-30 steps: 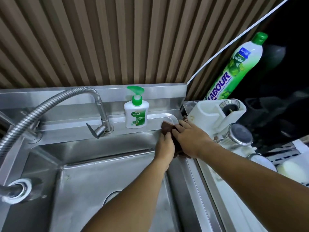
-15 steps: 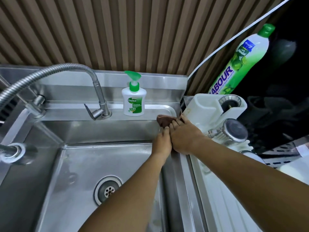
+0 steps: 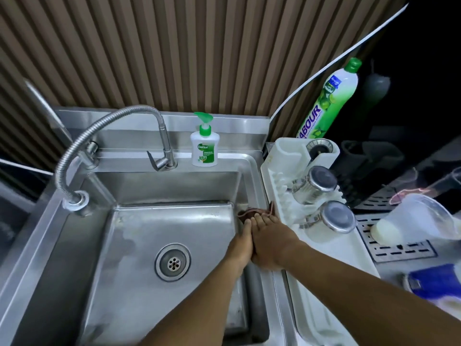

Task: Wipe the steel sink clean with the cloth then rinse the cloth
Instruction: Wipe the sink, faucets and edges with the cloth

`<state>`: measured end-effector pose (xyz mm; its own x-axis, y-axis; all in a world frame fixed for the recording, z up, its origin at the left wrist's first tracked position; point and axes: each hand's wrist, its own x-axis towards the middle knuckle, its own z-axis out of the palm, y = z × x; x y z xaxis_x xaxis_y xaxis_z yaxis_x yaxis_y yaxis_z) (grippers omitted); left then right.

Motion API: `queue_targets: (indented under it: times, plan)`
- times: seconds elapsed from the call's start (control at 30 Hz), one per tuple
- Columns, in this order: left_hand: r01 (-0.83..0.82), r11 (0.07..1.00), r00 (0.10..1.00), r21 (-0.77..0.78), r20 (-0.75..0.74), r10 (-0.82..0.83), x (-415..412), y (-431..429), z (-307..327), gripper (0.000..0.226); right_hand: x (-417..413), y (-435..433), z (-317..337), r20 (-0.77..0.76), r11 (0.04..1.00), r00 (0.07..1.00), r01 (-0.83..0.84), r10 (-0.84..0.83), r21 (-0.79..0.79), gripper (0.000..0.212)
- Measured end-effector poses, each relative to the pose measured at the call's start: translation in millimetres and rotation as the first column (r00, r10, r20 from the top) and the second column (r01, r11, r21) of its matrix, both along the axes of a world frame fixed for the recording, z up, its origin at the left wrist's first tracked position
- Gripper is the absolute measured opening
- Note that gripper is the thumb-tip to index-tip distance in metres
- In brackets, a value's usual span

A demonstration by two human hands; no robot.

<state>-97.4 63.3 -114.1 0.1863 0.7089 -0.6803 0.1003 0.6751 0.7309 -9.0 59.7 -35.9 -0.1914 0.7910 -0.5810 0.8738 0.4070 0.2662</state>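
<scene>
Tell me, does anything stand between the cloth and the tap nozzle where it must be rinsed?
Nothing visible does. The left hand and right hand press the cloth on the sink, at its right rim; the basin across to the nozzle holds only its drain.

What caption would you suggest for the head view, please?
Left hand and right hand press the cloth on the steel sink rim beside the dish rack.
</scene>
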Motion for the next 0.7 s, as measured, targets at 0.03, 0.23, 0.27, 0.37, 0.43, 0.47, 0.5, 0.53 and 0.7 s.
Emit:
queue_targets:
  times: [0.03,0.23,0.27,0.37,0.43,0.47,0.5,0.53,0.7]
  plan:
    - [0.006,1.000,1.000,-0.018,0.019,-0.006,-1.4,-10.4,1.0,0.096,-1.5,-11.5,-0.5,-0.001,1.000,1.000,0.010,-0.010,-0.010,0.085]
    - [0.038,0.994,0.999,-0.102,-0.004,-0.039,-6.6,-76.2,2.5,0.080,-10.3,-86.6,9.8,0.013,0.992,0.998,0.064,-0.063,-0.105,0.088]
    - [0.052,0.992,0.998,-0.112,-0.021,-0.055,-8.0,-85.3,0.5,0.082,-13.0,-99.0,13.5,0.010,0.990,0.997,0.072,-0.072,-0.119,0.086]
    - [0.162,0.981,0.982,-0.107,-0.080,-0.171,-14.6,-106.3,19.0,0.060,-20.9,-131.6,21.0,-0.016,0.983,0.994,0.104,-0.107,-0.154,0.063]
    - [0.279,0.958,0.950,-0.071,-0.123,-0.286,-19.4,-114.9,30.4,0.044,-23.2,-150.2,26.3,-0.047,0.979,0.991,0.114,-0.123,-0.167,0.049]
    - [0.353,0.934,0.921,-0.064,-0.154,-0.358,-21.2,-118.5,34.1,0.037,-23.5,-159.0,30.9,-0.072,0.977,0.987,0.128,-0.142,-0.170,0.044]
    - [0.428,0.902,0.882,-0.056,-0.191,-0.430,-22.2,-121.3,37.2,0.034,-23.2,-167.5,34.9,-0.092,0.976,0.984,0.139,-0.156,-0.166,0.042]
    - [0.504,0.863,0.834,-0.041,-0.235,-0.499,-23.1,-124.2,39.4,0.034,-22.7,-176.1,38.5,-0.093,0.976,0.982,0.145,-0.162,-0.163,0.039]
    - [0.808,0.590,0.501,0.002,-0.528,-0.685,-23.0,-138.8,50.9,0.064,-22.6,-212.8,40.0,-0.018,0.980,0.989,0.145,-0.149,-0.133,0.038]
